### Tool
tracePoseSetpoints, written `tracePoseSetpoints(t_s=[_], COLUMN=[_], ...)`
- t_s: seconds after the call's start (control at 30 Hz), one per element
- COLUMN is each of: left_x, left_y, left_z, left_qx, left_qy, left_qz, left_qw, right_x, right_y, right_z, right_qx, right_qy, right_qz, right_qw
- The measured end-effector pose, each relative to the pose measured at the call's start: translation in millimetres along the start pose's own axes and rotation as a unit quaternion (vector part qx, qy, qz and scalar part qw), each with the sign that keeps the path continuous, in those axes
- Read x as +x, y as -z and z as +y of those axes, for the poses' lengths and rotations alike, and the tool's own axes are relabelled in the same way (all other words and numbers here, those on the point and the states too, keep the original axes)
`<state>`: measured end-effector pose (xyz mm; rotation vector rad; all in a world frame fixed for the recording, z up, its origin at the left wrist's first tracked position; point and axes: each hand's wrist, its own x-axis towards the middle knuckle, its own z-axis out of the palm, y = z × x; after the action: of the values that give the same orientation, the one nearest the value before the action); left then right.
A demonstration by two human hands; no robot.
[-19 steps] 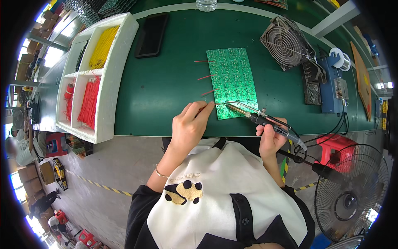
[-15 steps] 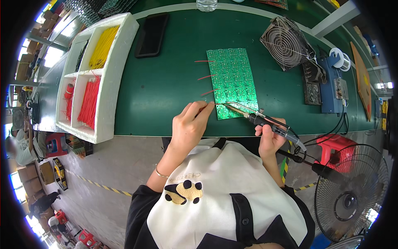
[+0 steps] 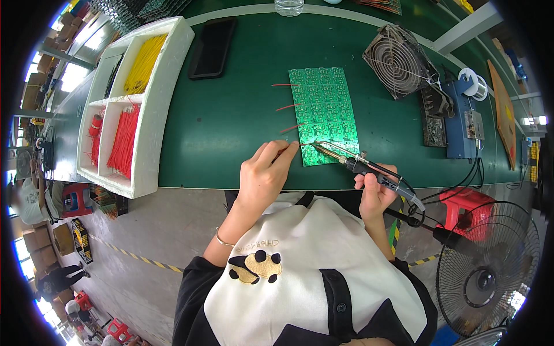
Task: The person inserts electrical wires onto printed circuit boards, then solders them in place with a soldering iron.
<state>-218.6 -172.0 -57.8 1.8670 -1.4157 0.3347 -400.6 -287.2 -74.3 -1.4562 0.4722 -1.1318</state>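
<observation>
A: On the green table (image 3: 231,132), where does the circuit board panel (image 3: 326,109) sit from your hands?
B: Just beyond your left fingertips, and ahead and left of your right hand. Its long axis runs away from you, far end leaning slightly left.
A: And your soldering iron (image 3: 363,168)?
B: Your right hand (image 3: 376,193) grips its handle. The iron slants across the board's near part, tip pointing left and away from you; whether the tip touches is too small to tell.
A: Your left hand (image 3: 266,172)?
B: Thumb and forefinger pinch a short red wire (image 3: 303,144) at the board's left edge. Its visible bit points right, toward the iron's tip, crosswise to the board. Farther from you, three other red wires (image 3: 284,85) stick out leftward from that same edge.
</observation>
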Motion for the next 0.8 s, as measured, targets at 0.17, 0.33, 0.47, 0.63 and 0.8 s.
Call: tracePoseSetpoints(t_s=[0.17, 0.33, 0.47, 0.63, 0.8], left_x=[0.1, 0.1, 0.9, 0.4, -0.9], left_y=[-1.2, 0.9, 2.0, 1.7, -0.7], left_z=[-0.1, 0.7, 4.1, 3.6, 0.9], left_qx=[-0.002, -0.001, -0.013, -0.017, -0.009], left_qy=[-0.001, 0.006, 0.031, 0.036, 0.027], left_qz=[0.004, 0.002, -0.008, -0.008, -0.003], left_qw=[1.0, 1.0, 0.999, 0.999, 1.0], right_x=[2.8, 3.3, 2.7, 4.0, 4.8], right_y=[1.0, 2.1, 2.7, 1.0, 0.4], right_z=[-1.5, -1.9, -1.9, -1.8, -3.1], right_qx=[0.014, 0.006, 0.002, 0.01, 0.006], right_qy=[-0.003, -0.004, -0.002, -0.005, -0.019], right_qz=[-0.012, -0.025, -0.023, -0.021, 0.005], right_qw=[1.0, 1.0, 1.0, 1.0, 1.0])
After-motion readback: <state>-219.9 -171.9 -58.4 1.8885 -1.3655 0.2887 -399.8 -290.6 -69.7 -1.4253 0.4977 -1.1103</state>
